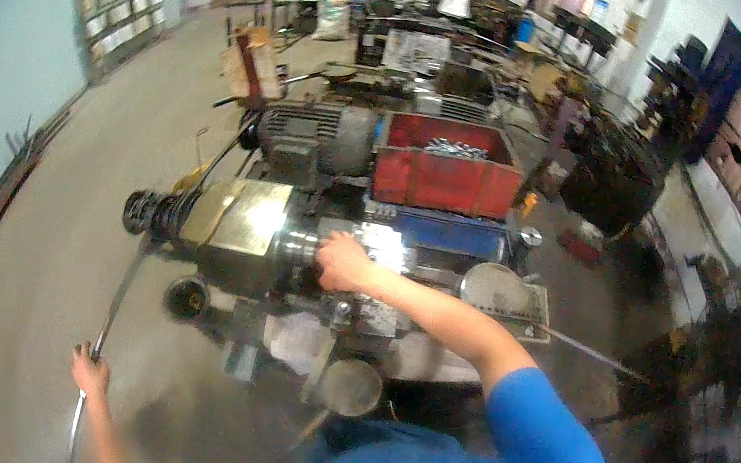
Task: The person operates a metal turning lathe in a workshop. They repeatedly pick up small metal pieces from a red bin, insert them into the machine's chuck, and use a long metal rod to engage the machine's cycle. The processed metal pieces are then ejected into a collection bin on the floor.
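A small metal lathe stands in front of me, its boxy yellowish headstock (240,213) toward the left. My left hand (90,371) is closed around a long thin metal rod (115,306), which runs up toward the black stepped pulley (157,215) at the headstock's left end and down past the lower edge. Reaching across the machine, my right hand (343,262) has its fingers curled at the shiny spindle nose (296,246), beside the bright tool slide (383,246). Whatever those fingers grip is hidden by the hand. Below it sits a round handwheel (351,388).
Behind the lathe stands a red bin (444,180) of small metal parts, next to a grey electric motor (318,138). A round pan (496,291) lies on the right. A dark handwheel (186,298) juts out at the front left. More machinery (620,166) stands farther right.
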A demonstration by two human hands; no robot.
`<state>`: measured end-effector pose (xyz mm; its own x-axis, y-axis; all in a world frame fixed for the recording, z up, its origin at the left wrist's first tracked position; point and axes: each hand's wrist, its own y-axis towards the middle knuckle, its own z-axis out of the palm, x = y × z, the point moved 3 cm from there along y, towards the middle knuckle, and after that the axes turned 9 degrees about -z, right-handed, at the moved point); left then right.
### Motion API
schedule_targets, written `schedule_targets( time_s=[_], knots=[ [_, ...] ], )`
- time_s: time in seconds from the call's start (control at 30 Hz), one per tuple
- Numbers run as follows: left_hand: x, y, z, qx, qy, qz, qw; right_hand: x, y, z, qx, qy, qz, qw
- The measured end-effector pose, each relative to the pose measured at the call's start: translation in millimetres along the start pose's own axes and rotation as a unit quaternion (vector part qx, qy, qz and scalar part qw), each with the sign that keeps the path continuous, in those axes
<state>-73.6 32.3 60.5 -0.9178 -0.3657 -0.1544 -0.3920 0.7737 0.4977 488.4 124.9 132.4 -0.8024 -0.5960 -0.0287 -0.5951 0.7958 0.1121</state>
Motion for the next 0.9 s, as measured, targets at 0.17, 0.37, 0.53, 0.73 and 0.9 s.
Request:
schedule_targets(
  time_s=[0.17, 0.37, 0.53, 0.73, 0.9],
  knots=[
    [-89.1, -88.8, 96.2, 0.094, -0.246, -0.094, 0.96, 17.6, -46.4, -52.7, -0.135, 0.048, -0.056, 0.988],
    [-193.7, -161.8, 173.4, 0.393, -0.027, 0.142, 0.908, -16.6, -164.3, -74.4, -0.13, 0.081, 0.029, 0.988],
    [-183.9, -117.3, 219.4, 0.279, 0.152, 0.371, 0.873, -60.7, -274.8, -57.6, -0.101, 0.056, 0.153, 0.981],
    [-148.6, -108.6, 202.5, 0.233, -0.061, 0.215, 0.947, -124.7, -416.2, -19.8, -0.035, 0.027, 0.439, 0.898],
    [-190.7, -127.6, 101.5, 0.4, -0.077, 0.238, 0.882, -150.1, -604.8, 38.2, 0.078, -0.132, 0.61, 0.778]
  ],
)
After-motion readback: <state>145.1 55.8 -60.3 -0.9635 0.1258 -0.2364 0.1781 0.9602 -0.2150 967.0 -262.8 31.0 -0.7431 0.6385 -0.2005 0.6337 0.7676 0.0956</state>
